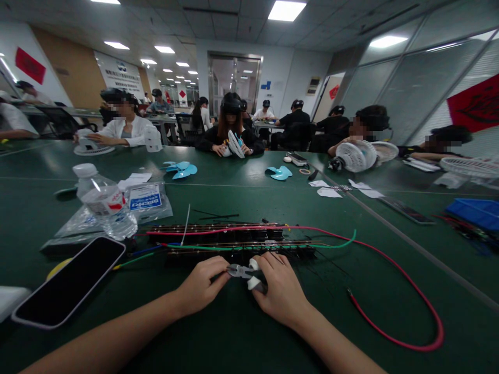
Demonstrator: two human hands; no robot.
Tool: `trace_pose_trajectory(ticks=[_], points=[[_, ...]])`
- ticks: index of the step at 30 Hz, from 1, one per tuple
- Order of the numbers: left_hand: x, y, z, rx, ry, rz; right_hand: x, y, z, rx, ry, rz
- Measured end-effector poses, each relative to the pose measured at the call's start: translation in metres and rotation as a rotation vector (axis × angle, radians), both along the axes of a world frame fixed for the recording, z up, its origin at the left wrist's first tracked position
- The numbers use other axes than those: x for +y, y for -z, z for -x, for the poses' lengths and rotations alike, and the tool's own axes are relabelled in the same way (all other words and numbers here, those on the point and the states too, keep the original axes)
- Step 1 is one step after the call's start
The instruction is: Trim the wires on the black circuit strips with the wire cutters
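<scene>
My right hand [278, 285] is closed around the pale handles of a pair of pliers [240, 271], whose metal jaws point left. Right at the jaw tips, my left hand [206, 283] is pinched shut; whatever sits between its fingertips is too small or hidden to name. Just beyond both hands lie two long black terminal-like strips [218, 238] with rows of metal contacts. A red cable [374, 246] runs along the far strip and curls round to the right. The green wire [335, 246] stretches along the nearer strip. A white cable tie [186, 226] sticks up at the strips' left part.
At left are a phone [74, 280], a water bottle [103, 200] and a plastic bag [150, 200]. Black cable ties [218, 214] lie behind the strips. Blue fan blades [278, 173] and a blue tray [473, 213] are farther off. Several people sit across the table.
</scene>
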State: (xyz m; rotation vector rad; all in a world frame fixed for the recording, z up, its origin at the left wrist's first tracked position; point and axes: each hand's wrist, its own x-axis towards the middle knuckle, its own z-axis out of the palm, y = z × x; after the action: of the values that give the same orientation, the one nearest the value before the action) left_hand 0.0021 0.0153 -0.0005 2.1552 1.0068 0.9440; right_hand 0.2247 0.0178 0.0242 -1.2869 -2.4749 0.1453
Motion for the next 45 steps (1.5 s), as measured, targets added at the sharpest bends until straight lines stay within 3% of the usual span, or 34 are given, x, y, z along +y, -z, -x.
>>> trace_pose_trajectory(ticks=[22,38,45], points=[[-0.001,0.001,0.001,0.009,-0.015,0.021,0.003,0.011,-0.003,0.004,0.034,-0.060],[-0.001,-0.003,0.001,0.027,-0.030,0.042,0.001,0.002,-0.004,-0.095,0.057,-0.049],[-0.001,-0.005,0.000,0.078,-0.009,-0.034,0.004,-0.010,-0.009,-0.138,0.017,0.003]])
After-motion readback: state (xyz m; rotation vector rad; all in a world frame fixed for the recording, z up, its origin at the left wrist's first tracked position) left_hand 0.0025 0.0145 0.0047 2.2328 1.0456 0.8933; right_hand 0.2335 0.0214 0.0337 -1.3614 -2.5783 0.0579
